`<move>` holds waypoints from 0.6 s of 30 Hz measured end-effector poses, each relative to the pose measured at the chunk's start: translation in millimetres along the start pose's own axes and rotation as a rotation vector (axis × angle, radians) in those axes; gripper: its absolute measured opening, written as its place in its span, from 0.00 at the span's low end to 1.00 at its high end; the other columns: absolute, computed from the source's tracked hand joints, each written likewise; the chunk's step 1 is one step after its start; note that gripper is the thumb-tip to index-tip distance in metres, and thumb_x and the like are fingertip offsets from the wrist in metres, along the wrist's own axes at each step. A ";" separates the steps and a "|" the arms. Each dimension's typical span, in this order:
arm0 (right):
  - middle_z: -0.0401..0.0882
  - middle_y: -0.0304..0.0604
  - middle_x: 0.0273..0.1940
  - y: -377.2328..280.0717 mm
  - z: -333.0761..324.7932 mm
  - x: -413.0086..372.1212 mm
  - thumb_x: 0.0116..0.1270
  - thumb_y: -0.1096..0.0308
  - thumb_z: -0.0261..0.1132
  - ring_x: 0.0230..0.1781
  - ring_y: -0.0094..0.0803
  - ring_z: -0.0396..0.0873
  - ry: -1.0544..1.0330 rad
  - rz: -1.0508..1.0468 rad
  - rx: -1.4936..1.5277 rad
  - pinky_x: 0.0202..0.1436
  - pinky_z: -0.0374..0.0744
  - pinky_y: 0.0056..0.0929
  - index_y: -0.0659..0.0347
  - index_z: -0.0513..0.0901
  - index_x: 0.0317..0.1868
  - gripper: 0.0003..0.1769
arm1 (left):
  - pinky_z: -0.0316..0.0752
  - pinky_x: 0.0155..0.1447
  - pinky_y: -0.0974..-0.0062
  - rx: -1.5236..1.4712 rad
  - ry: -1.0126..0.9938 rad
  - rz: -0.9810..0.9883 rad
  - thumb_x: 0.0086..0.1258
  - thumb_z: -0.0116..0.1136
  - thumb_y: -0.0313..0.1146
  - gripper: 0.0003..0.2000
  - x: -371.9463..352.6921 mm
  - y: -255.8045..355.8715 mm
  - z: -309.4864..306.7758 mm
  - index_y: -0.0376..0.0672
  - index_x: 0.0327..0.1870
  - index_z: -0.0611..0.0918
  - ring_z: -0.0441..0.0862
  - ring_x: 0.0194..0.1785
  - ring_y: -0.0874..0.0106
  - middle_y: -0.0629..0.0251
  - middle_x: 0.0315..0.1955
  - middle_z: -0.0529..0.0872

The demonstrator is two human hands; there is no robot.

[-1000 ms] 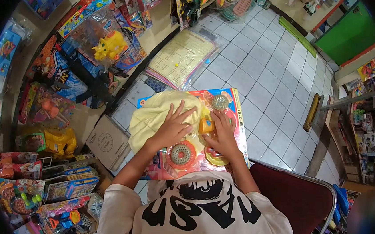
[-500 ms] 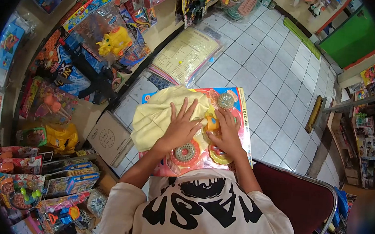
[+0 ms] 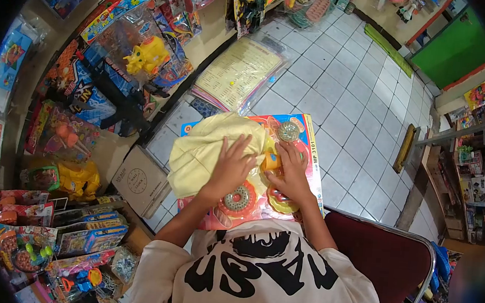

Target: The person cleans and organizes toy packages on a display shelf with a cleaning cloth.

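A pale yellow cloth lies bunched over the left part of a toy pack on my lap. My left hand rests on the cloth's right side, palm down with its fingers apart. The colourful card pack, marked MP 3101, holds plastic pieces. My right hand lies on the pack, fingers stretched out and thumb apart, beside an orange-yellow toy piece. A round clear-topped piece sits above that hand. Below my left hand is a ring-shaped toy, like a doughnut.
Plastic-wrapped printed sheets lie on the tiled floor ahead. A wall clock carton stands at left, near shelves of packaged toys and a black toy gun. A dark red chair is at right, with a stocked rack beyond.
My left hand has drawn down slightly on the cloth, its fingers less widely spread. The pack and cloth appear shifted slightly left. My right hand stays almost in place.
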State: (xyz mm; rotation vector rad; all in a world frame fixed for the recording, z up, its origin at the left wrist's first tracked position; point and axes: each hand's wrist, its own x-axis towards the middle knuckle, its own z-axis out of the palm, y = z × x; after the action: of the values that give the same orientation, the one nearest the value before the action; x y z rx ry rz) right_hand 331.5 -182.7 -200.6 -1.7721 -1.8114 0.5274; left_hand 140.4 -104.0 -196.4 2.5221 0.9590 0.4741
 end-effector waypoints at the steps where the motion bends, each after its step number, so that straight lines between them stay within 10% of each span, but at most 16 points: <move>1: 0.61 0.51 0.65 -0.2 -0.1 -0.2 0.54 0.53 0.67 0.71 0.45 0.53 0.003 -0.003 -0.001 0.70 0.43 0.54 0.61 0.64 0.65 0.41 | 0.40 0.74 0.47 0.016 -0.007 0.006 0.72 0.47 0.38 0.15 -0.5 3.8 2.2 0.39 0.45 0.84 0.57 0.72 0.57 0.55 0.67 0.64; 4: 0.60 0.51 0.66 -0.9 -1.9 -0.7 0.54 0.54 0.67 0.71 0.45 0.53 0.003 0.004 -0.004 0.70 0.44 0.53 0.60 0.63 0.66 0.42 | 0.41 0.74 0.52 -0.006 0.030 0.005 0.74 0.45 0.38 0.16 0.7 5.0 7.5 0.38 0.49 0.82 0.61 0.70 0.60 0.56 0.64 0.70; 8: 0.59 0.50 0.67 -1.8 -3.7 -1.3 0.54 0.56 0.68 0.71 0.46 0.53 -0.018 0.026 -0.006 0.72 0.44 0.51 0.59 0.62 0.68 0.42 | 0.42 0.74 0.61 -1.068 0.298 -0.429 0.78 0.37 0.37 0.19 11.8 6.7 2.2 0.38 0.62 0.72 0.71 0.62 0.64 0.60 0.55 0.78; 11: 0.59 0.50 0.67 -2.6 -4.5 0.0 0.54 0.56 0.68 0.72 0.46 0.52 -0.019 0.021 -0.010 0.72 0.43 0.51 0.59 0.62 0.67 0.42 | 0.44 0.74 0.61 -1.026 0.403 -0.328 0.77 0.36 0.36 0.20 13.9 14.2 -6.3 0.38 0.64 0.70 0.69 0.64 0.63 0.57 0.59 0.75; 15: 0.61 0.52 0.66 0.1 -0.8 0.8 0.54 0.52 0.67 0.71 0.45 0.53 -0.004 0.003 0.005 0.70 0.42 0.54 0.61 0.64 0.66 0.41 | 0.46 0.75 0.58 0.174 -0.088 0.072 0.74 0.43 0.39 0.23 -1.5 10.1 16.3 0.35 0.65 0.68 0.55 0.72 0.58 0.53 0.68 0.63; 18: 0.61 0.52 0.66 -1.2 -1.3 -0.1 0.54 0.52 0.67 0.71 0.45 0.53 0.001 0.003 -0.006 0.70 0.42 0.54 0.61 0.64 0.65 0.41 | 0.48 0.74 0.56 0.086 -0.099 0.088 0.72 0.48 0.39 0.21 0.0 9.7 9.2 0.34 0.59 0.73 0.55 0.73 0.58 0.53 0.68 0.63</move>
State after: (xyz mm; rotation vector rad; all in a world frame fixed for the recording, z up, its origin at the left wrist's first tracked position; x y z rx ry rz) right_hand 331.4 -183.0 -198.9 -1.7797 -1.8115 0.5223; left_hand 149.8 -112.8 -199.7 2.6466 0.8521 0.3364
